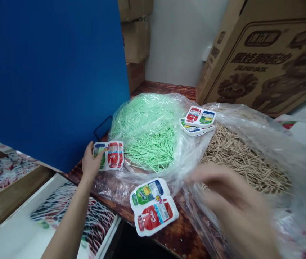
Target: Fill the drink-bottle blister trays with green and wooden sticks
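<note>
My left hand [92, 160] is closed on the edge of some bottle-shaped Cola and lemon packets [113, 155], its thumb lying across the front. They rest near the left side of a clear bag of thin light-green sticks [153, 144]. A stack of the same white-edged packets [153, 207] lies at the table's front edge, between my hands. More packets [200, 117] sit on the plastic between the green sticks and a bag of brown sticks [239, 158]. My right hand [228, 201] is smeared by motion above the front of the brown sticks' bag; whether it holds anything is unclear.
A large blue panel [53, 79] stands at the left, beside a black wire loop [102, 127]. Below it, a white box [9, 219] and a cardboard box [15, 176] hold many packets. A big carton [261, 61] leans at the back right. Stacked cartons [135, 39] stand behind.
</note>
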The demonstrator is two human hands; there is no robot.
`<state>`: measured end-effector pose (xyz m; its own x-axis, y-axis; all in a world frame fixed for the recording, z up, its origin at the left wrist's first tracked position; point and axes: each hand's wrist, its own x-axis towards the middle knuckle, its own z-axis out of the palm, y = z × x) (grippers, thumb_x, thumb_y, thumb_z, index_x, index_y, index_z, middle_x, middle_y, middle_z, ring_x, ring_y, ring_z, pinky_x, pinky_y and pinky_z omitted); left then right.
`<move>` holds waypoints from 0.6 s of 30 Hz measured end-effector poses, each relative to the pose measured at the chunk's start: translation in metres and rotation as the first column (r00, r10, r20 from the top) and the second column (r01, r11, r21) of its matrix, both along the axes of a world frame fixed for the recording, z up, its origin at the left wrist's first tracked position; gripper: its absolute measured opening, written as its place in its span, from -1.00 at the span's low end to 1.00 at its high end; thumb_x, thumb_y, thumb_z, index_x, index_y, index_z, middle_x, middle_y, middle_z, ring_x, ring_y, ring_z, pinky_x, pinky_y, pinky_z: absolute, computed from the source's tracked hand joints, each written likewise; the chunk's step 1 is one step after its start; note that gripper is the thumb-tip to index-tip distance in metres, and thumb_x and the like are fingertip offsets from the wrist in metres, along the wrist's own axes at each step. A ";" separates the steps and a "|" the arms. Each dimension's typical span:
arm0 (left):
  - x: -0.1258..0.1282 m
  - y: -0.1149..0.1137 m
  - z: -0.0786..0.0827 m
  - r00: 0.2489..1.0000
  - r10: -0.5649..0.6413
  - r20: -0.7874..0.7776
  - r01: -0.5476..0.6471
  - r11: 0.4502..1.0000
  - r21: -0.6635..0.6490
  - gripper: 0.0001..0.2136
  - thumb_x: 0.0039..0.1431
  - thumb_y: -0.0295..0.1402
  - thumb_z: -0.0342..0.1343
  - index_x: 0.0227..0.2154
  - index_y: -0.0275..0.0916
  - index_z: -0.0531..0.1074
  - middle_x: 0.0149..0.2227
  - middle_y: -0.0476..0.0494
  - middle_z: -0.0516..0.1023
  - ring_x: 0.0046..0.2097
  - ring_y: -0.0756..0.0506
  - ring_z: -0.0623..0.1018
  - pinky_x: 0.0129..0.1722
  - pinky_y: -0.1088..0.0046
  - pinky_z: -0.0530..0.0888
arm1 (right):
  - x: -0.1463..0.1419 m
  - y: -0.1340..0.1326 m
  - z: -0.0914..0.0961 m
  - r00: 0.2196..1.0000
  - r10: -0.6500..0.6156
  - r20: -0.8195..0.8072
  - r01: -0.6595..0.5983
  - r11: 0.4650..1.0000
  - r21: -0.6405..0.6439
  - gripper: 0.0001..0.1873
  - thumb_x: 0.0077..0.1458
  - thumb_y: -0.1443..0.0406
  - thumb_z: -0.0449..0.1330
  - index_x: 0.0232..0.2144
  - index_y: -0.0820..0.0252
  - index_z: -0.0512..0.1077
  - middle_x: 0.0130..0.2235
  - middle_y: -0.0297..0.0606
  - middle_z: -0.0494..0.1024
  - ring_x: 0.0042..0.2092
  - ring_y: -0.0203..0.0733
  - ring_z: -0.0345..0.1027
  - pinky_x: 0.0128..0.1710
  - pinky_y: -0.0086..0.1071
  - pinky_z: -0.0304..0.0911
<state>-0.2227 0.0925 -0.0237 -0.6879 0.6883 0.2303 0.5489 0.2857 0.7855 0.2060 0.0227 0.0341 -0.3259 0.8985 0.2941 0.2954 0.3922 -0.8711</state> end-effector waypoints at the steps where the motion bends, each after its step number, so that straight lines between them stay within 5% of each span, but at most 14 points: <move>1: 0.001 -0.003 0.001 0.999 -0.017 -0.042 0.017 1.000 -0.010 -0.33 0.02 -0.16 0.16 0.20 -0.27 0.20 0.16 -0.37 0.36 0.10 -0.28 0.43 0.10 0.21 0.34 | -0.025 0.035 0.014 0.999 0.008 0.033 -0.008 1.000 0.006 -0.78 0.14 0.26 0.13 -0.14 0.00 0.44 -0.15 -0.21 0.51 -0.10 -0.01 0.36 -0.16 -0.17 0.28; 3: 0.004 -0.011 0.003 0.992 -0.041 -0.121 0.040 0.999 -0.008 -0.35 0.05 -0.16 0.13 0.20 -0.28 0.19 0.19 -0.38 0.32 0.16 -0.29 0.38 0.13 0.19 0.31 | -0.069 0.094 0.025 0.960 0.029 0.277 -0.034 0.999 0.013 -0.82 0.20 0.31 0.04 -0.28 0.13 0.45 -0.27 -0.24 0.50 -0.20 -0.12 0.36 -0.19 -0.27 0.25; 5: 0.009 -0.020 0.005 0.979 -0.058 -0.194 0.059 0.998 0.003 -0.40 0.08 -0.16 0.11 0.18 -0.27 0.23 0.19 -0.36 0.31 0.19 -0.29 0.34 0.15 0.17 0.29 | -0.098 0.133 0.019 0.839 -0.033 0.543 -0.038 0.992 0.119 -0.77 0.21 0.40 -0.01 -0.32 0.21 0.46 -0.27 -0.17 0.49 -0.16 -0.13 0.31 -0.15 -0.30 0.19; 8: 0.018 -0.032 0.006 0.971 -0.092 -0.219 0.099 0.995 0.022 -0.51 0.11 -0.14 0.07 0.10 -0.21 0.31 0.17 -0.29 0.34 0.18 -0.27 0.35 0.15 0.16 0.32 | -0.119 0.157 0.000 0.534 -0.097 0.840 -0.156 0.965 0.210 -0.82 0.14 0.42 0.07 -0.26 0.29 0.47 -0.14 -0.01 0.45 -0.05 0.01 0.23 -0.13 -0.24 0.14; 10: 0.025 -0.040 0.006 0.974 -0.104 -0.200 0.114 0.993 0.040 -0.57 0.12 -0.13 0.06 0.03 -0.17 0.37 0.15 -0.25 0.36 0.15 -0.26 0.38 0.11 0.18 0.36 | -0.124 0.162 -0.007 0.418 -0.089 0.904 -0.238 0.950 0.203 -0.80 0.09 0.39 0.13 -0.22 0.34 0.46 -0.08 0.06 0.41 -0.02 0.09 0.19 -0.12 -0.19 0.11; 18: 0.050 -0.056 0.014 0.987 -0.108 -0.118 0.120 0.988 0.101 -0.65 0.10 -0.11 0.09 -0.12 -0.18 0.47 0.08 -0.23 0.43 0.07 -0.22 0.46 -0.02 0.24 0.46 | -0.138 0.167 -0.009 0.368 0.008 0.930 -0.308 0.945 0.114 -0.72 0.10 0.44 0.03 -0.16 0.37 0.45 -0.06 0.12 0.40 0.00 0.12 0.18 -0.05 -0.09 0.04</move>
<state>-0.1722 0.0362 -0.0097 -0.5720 0.7277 0.3786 0.6593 0.1332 0.7400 0.0679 0.1902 0.0247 -0.6543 0.7499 -0.0980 0.7525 0.6585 0.0146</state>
